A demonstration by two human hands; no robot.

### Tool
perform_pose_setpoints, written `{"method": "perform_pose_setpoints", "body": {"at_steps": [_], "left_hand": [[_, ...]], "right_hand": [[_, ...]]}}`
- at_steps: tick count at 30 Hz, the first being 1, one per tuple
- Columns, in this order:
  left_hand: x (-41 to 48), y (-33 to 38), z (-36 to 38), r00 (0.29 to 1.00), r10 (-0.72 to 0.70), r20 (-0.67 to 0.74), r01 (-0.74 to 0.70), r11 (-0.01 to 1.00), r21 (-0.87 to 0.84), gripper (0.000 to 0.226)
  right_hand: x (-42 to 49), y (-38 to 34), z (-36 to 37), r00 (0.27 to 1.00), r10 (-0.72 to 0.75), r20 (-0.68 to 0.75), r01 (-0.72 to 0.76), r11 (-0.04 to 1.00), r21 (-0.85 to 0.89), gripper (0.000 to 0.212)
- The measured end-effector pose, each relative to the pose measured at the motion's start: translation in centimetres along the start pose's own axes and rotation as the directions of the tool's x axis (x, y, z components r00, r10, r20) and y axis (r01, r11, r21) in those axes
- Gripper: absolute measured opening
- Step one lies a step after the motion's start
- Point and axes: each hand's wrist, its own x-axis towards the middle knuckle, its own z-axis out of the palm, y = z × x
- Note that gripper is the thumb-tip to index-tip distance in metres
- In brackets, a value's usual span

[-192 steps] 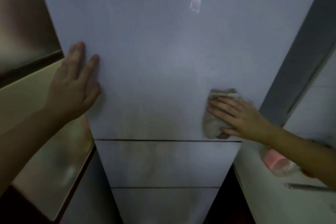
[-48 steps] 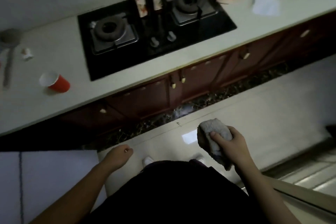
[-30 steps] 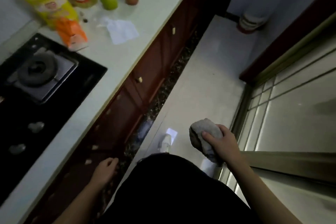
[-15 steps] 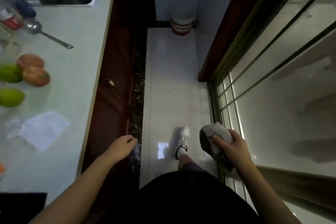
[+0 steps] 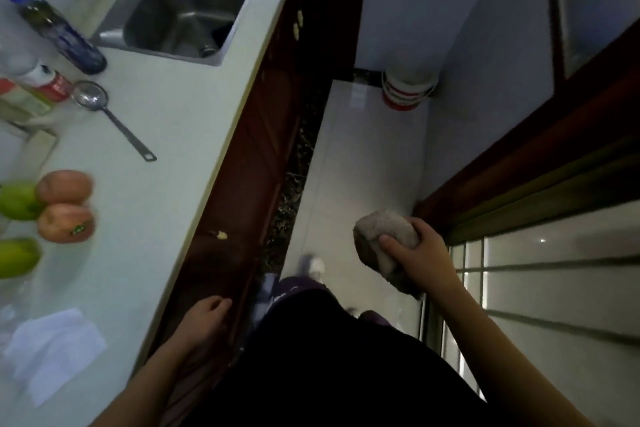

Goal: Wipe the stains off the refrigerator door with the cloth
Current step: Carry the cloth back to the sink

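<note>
Here, the grey cloth [image 5: 384, 239] is being gripped, bunched up, in the right hand [image 5: 420, 255] over the pale floor [image 5: 363, 156], just beside the sliding glass door [image 5: 554, 270], while the left hand [image 5: 204, 319] is being held loosely curled and empty near the dark cabinet front [image 5: 256, 156]. The narrow aisle is being hemmed in on the left by the table [image 5: 166, 149], on which a sink [image 5: 166, 3], a dark bottle [image 5: 59, 31], a strainer [image 5: 90, 96], fruit [image 5: 65, 222] and a paper sheet [image 5: 52, 350] are being carried, and a red-and-white bucket [image 5: 408, 94] is being seen in the far corner.

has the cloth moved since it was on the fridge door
Yes. The right hand now grips the cloth over the floor, away from the refrigerator, and has carried it along the counter toward the sink.
</note>
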Motion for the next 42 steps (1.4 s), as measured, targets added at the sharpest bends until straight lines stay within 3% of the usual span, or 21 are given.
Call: {"method": "perform_pose_setpoints", "body": {"at_steps": [6,13,18,21,28,34,37,42], "left_hand": [[10.9,10.7,-3.4,0.998,-0.022,0.063,0.02,0.999,0.029,0.029],[23.2,32.4,-9.7,0.968,0.155,0.195,-0.189,0.968,0.166,0.033],[29.0,45.8,-13.8,0.955,0.247,0.162,-0.257,0.965,0.045,0.028],[32.1,50.5,-15.2,0.959,0.257,0.119,-0.265,0.963,0.056,0.028],[35.4,52.4,-16.0,0.999,0.033,-0.037,-0.034,0.998,-0.044,0.025],[35.1,49.7,-15.7,0.967,-0.235,-0.098,0.204,0.945,-0.254,0.032],[35.2,49.5,-15.3,0.926,-0.371,-0.072,0.311,0.856,-0.412,0.035],[39.6,51.7,-16.7,0.926,-0.378,-0.005,0.329,0.811,-0.483,0.031]], "right_hand": [[13.1,-4.7,-1.2,0.998,0.044,0.038,-0.043,0.999,-0.025,0.056],[23.6,-9.3,-5.7,0.979,0.167,-0.113,-0.16,0.985,0.069,0.05],[32.1,-12.5,-8.3,0.97,0.165,-0.178,-0.147,0.983,0.109,0.038],[38.5,-14.9,-9.3,0.98,0.139,-0.139,-0.129,0.989,0.078,0.04],[55.0,-23.3,-10.2,0.994,-0.01,0.106,0.007,0.999,0.034,0.036],[65.4,-32.5,-8.7,0.911,-0.133,0.39,0.146,0.989,-0.003,0.038],[69.4,-35.8,-7.5,0.864,-0.163,0.476,0.204,0.978,-0.036,0.041],[75.0,-39.1,-5.5,0.845,-0.191,0.499,0.253,0.966,-0.06,0.036]]}}
